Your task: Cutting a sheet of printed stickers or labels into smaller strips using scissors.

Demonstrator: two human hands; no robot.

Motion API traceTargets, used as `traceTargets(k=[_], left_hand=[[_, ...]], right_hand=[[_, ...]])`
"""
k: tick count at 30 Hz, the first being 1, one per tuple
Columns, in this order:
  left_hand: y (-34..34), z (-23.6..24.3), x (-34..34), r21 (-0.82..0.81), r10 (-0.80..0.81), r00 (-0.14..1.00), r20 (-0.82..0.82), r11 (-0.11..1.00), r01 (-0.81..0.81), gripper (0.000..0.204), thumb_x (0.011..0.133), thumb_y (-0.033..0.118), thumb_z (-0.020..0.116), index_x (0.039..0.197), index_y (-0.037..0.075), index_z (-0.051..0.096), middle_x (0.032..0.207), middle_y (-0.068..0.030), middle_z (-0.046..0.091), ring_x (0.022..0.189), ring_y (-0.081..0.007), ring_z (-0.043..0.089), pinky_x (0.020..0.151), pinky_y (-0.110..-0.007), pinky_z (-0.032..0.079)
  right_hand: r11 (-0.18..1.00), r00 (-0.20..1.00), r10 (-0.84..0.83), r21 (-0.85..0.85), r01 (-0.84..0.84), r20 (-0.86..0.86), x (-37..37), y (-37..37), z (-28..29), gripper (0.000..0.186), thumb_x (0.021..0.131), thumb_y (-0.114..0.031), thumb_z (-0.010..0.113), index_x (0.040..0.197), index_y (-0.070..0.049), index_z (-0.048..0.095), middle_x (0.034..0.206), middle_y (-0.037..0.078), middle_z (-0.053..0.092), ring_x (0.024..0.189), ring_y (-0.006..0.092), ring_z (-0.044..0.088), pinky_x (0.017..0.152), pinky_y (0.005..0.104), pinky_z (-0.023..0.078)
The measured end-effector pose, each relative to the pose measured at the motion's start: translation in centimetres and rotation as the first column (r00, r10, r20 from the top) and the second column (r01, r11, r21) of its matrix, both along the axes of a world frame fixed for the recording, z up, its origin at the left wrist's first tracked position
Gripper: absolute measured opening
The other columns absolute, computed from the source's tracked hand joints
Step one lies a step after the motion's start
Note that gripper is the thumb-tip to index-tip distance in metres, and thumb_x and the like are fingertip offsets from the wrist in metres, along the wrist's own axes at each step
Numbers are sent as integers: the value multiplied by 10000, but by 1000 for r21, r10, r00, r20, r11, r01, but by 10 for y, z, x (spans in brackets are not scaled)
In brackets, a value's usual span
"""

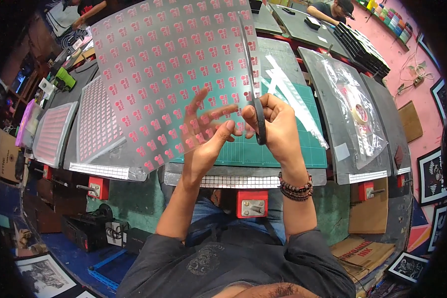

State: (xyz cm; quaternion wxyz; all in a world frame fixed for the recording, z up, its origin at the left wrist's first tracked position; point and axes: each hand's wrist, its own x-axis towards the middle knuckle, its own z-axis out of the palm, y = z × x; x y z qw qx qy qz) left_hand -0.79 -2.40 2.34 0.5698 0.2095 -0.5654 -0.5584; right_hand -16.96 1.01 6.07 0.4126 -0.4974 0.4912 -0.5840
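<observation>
A large see-through film sheet [154,59] printed with rows of small pink logos is held up before me. My left hand [206,151] grips its lower edge, thumb in front and fingers spread behind, showing through the film. In my right hand [280,131] is a pair of scissors [259,121] with black handles. Its blades point upward along the right side of the sheet, between columns of logos. How far apart the blades stand is hard to make out. Beneath the sheet lies a green cutting mat [295,144] on a dark board.
Cut white strips [295,104] lie on the mat's right side. A clear plastic bag with a tape roll [360,113] rests on the right board. More printed sheets [97,119] lie at left. Red clamps [252,203] jut from the table front. Two people work beyond.
</observation>
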Motion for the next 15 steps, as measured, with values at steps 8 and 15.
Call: traceTargets(k=[8,15], left_hand=[[-1,-2,-1,2,-11,1000,-28,1000,12,727,924,6,664,1519,102,257,1152,-235,683,804,-207,727,658,-283,572],[0,-2,0,-4,-46,999,-8,999,45,722,921,-8,661,1515,91,262,1153,-236,680,796,-207,726,653,-282,574]], right_hand=[[1000,1000,0,14,1,-5,1,1,2,434,855,-366,807,967,7,614,725,21,643,610,49,594,523,190,485],[999,999,-37,-36,38,33,0,-7,11,391,833,-324,838,910,6,642,727,38,675,616,43,586,519,184,431]])
